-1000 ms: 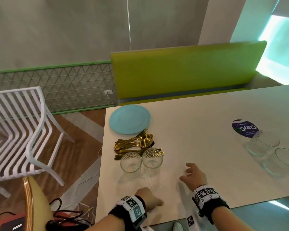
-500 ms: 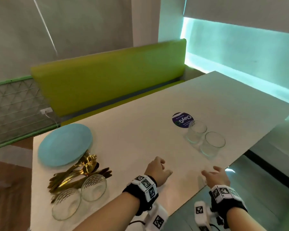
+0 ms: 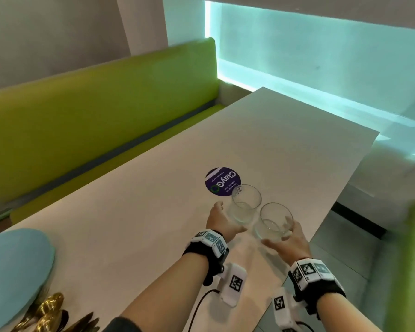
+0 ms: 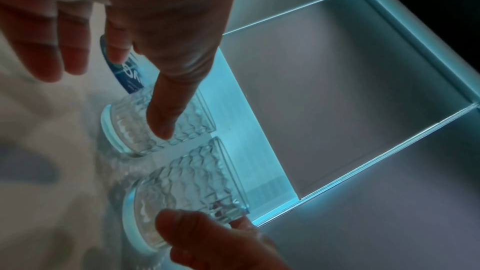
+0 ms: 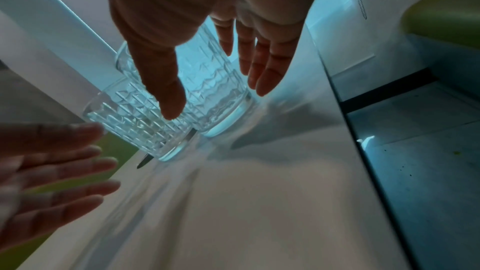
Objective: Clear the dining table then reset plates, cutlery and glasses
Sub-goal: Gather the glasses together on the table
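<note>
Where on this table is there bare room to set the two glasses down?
Bare: the wide table stretch between the blue plate and round sticker, and the far end beyond the sticker. Crowded: the near-left corner, with plate and gold cutlery, and the right edge, where both hands flank the two glasses.

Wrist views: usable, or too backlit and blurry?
Left wrist: cyan backlight silhouettes the left hand; glasses sharp, table smeared. Right wrist: right hand dark too, near table streaked. Head: evenly lit, mild wide-angle bending.

two ribbed glasses (image 3: 246, 203), upright, side by side
</note>
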A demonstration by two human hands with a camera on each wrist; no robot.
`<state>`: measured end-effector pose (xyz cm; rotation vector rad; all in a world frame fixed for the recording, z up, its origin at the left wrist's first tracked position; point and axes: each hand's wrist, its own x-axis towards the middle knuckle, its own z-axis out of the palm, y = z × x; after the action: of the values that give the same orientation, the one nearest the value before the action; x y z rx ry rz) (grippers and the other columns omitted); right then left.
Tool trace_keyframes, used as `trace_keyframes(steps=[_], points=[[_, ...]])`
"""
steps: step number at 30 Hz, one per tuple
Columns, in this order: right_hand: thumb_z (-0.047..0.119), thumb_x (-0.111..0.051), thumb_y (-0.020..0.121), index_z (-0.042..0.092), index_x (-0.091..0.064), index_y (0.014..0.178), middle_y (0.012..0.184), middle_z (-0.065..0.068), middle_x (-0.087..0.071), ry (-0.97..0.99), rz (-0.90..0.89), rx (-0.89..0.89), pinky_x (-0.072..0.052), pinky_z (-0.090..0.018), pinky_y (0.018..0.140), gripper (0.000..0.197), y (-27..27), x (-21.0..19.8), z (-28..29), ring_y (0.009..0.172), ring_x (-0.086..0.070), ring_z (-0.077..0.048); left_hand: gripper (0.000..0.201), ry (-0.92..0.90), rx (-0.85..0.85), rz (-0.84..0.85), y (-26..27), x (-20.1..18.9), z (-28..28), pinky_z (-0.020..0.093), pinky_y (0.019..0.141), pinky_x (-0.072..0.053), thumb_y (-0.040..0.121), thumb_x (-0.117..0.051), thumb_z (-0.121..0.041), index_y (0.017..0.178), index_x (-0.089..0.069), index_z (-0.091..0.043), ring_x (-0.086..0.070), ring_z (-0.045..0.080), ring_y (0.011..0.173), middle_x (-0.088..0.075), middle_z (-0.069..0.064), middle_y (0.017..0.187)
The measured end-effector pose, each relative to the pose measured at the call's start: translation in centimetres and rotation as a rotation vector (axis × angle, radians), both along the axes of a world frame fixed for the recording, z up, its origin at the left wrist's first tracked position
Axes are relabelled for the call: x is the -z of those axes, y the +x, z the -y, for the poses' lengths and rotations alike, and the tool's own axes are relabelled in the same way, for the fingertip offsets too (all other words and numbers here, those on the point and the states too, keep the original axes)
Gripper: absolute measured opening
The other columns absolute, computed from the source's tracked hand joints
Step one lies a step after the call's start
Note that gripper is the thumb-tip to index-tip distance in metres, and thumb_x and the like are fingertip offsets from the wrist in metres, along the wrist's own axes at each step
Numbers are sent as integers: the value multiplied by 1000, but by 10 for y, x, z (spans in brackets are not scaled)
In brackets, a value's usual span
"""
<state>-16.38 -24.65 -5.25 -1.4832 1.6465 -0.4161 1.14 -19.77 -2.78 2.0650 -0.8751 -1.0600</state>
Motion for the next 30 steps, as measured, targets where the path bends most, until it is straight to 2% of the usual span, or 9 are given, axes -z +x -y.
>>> trace_keyframes(steps=[5, 9, 13, 16, 20, 22, 24, 27, 30], points=[[29, -86, 56, 22, -29, 141, 140, 0, -48, -51, -14, -39, -40, -38, 107, 103, 4, 3, 9, 126, -49, -23, 97, -51, 15, -19, 0, 15, 24, 30, 112, -33, 66, -82, -21, 144, -25, -16, -37, 20, 136, -37, 2, 148], [28, -87, 54, 21, -36, 134, 129, 0, -56, -103, -34, -37, -42, -38, 104, 95, 8, 8, 13, 119, -53, -22, 103, -103, 28, 11, 1, 23, 41, 35, 111, -35, 60, -84, -26, 144, -25, -20, -37, 24, 132, -44, 4, 140], [29, -85, 53, 21, -44, 127, 121, -4, -59, -121, -62, -2, -44, -35, 99, 84, 10, 9, 15, 113, -55, -24, 84, -136, 55, 88, 2, 33, 44, 31, 102, -40, 58, -83, -28, 131, -42, -22, -41, 20, 121, -52, -2, 126], [28, -86, 53, 20, -46, 126, 119, -1, -60, -137, -59, -6, -44, -36, 99, 83, 10, 11, 14, 113, -55, -24, 78, -163, 69, 116, 4, 36, 31, 28, 99, -39, 58, -82, -28, 126, -46, -21, -40, 17, 117, -52, -6, 123], [22, -87, 56, 17, -48, 124, 117, -2, -61, -142, -58, -51, -43, -36, 98, 79, 12, 8, 4, 113, -54, -24, 74, -185, 57, 106, 8, 34, -9, 22, 94, -38, 56, -82, -29, 122, -48, -22, -41, 12, 113, -49, -12, 112], [21, -86, 58, 15, -48, 123, 118, -3, -61, -139, -50, -72, -42, -35, 98, 76, 15, 6, -6, 112, -55, -25, 74, -188, 24, 97, 11, 32, -36, 25, 96, -42, 52, -81, -32, 119, -50, -23, -45, 12, 114, -48, -14, 109], [19, -87, 58, 14, -49, 122, 118, -4, -62, -141, -46, -102, -41, -32, 96, 74, 18, 3, -20, 112, -56, -25, 76, -186, -23, 87, 13, 30, -67, 29, 97, -45, 47, -77, -36, 118, -51, -24, -49, 14, 114, -50, -14, 109], [19, -87, 59, 14, -49, 123, 118, -5, -62, -133, -29, -164, -39, -29, 95, 74, 26, -2, -50, 111, -56, -25, 81, -183, -123, 64, 14, 29, -119, 25, 94, -45, 40, -71, -45, 117, -51, -28, -51, 13, 113, -53, -13, 113], [21, -87, 60, 14, -49, 125, 119, -5, -62, -124, -20, -256, -39, -32, 99, 76, 33, -5, -84, 113, -56, -26, 80, -171, -190, 73, 8, 28, -174, 24, 95, -44, 45, -74, -41, 120, -50, -28, -49, 12, 115, -51, -13, 115]])
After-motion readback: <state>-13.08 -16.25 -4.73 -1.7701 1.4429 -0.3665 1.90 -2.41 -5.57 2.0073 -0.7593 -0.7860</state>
